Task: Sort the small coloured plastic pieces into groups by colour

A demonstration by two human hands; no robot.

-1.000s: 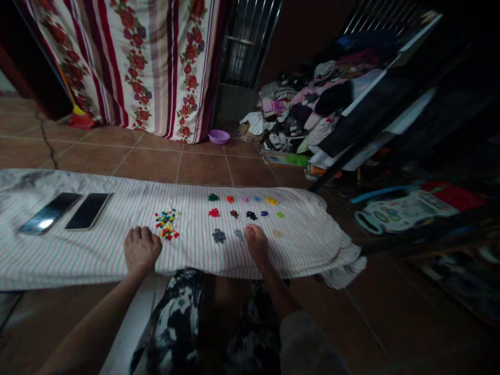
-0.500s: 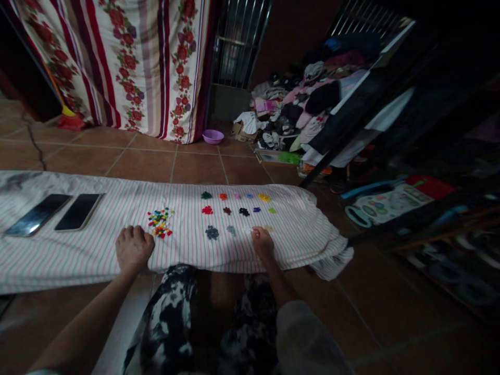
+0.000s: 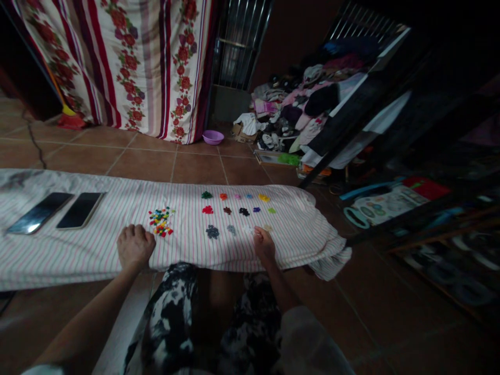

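Note:
My left hand (image 3: 135, 246) rests on the striped cloth (image 3: 187, 250) with its fingers curled under in a loose fist, just below a mixed heap of small coloured pieces (image 3: 161, 221). Over on the right, my right hand (image 3: 264, 244) has thumb and fingers pinched together at the edge of a white pile (image 3: 247, 228); whatever is between the fingertips is too small to make out. A beige pile (image 3: 267, 228) lies right beside those fingertips. Leftward are a light grey pile (image 3: 232, 229) and a dark grey pile (image 3: 212, 232).
Behind stand further single-colour piles, among them red (image 3: 207, 210), black (image 3: 244, 212), dark green (image 3: 207, 195) and yellow (image 3: 264, 198). Two phones (image 3: 80, 210) lie at the left. Beyond are a purple basin (image 3: 213, 137), a flowered curtain (image 3: 128, 62) and heaped clothes (image 3: 297, 104).
My right hand has shifted very slightly right, and more of the white pile shows beside its fingertips. My left hand keeps its place on the cloth.

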